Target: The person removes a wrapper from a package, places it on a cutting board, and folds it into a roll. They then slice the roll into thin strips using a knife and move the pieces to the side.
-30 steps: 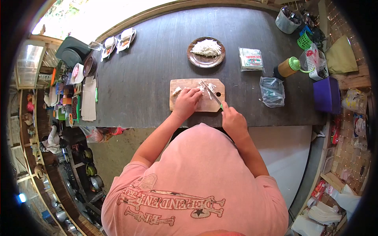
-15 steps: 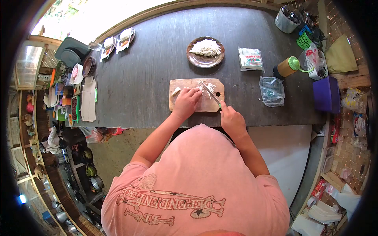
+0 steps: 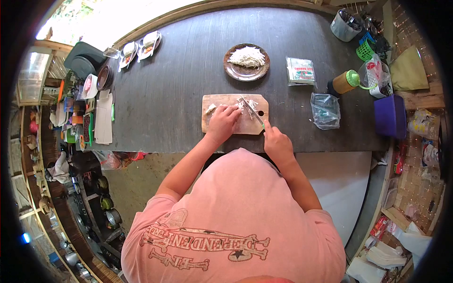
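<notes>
Wooden, with a dark hole near its right edge, the cutting board lies on a dark table. Beyond the board sits a brown plate heaped with shreds; to its right are a flat packet, a clear plastic bag and a bottle with a green cap. On the board, the left hand has its fingers bent and close together, covering part of the wood; whether they pinch anything, I cannot tell. The right hand, at the board's near right corner, has its fingers wrapped around the knife, which slants across the board. White scraps lie beside the knife, just right of the left fingertips, and a pale chunk lies left of that hand.
</notes>
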{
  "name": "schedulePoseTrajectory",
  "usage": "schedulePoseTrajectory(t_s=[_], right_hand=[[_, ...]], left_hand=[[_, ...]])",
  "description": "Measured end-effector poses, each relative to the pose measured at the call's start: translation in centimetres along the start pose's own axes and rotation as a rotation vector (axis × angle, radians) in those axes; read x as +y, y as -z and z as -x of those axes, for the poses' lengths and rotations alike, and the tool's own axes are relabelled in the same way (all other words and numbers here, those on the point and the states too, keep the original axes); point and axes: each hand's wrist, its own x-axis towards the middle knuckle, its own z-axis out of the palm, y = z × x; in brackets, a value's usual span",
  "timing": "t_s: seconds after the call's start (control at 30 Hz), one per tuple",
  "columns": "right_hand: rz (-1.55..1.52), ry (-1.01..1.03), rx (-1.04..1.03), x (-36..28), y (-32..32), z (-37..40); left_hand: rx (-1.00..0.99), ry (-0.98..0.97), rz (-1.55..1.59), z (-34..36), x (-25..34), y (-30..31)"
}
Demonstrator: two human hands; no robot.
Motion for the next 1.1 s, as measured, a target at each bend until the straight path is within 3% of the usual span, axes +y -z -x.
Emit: schedulePoseTrajectory(t_s=[0.37,1.1], right_hand=[[-0.045,-0.069,-0.063,-0.2,0.3,-0.3],[0.091,-0.015,-0.044,-0.4,-1.9,0.0]], left_hand=[[0.015,0.0,0.006,-0.1,0.0,0.0],[0.015,-0.013,-0.01,-0.1,0.0,0.4]])
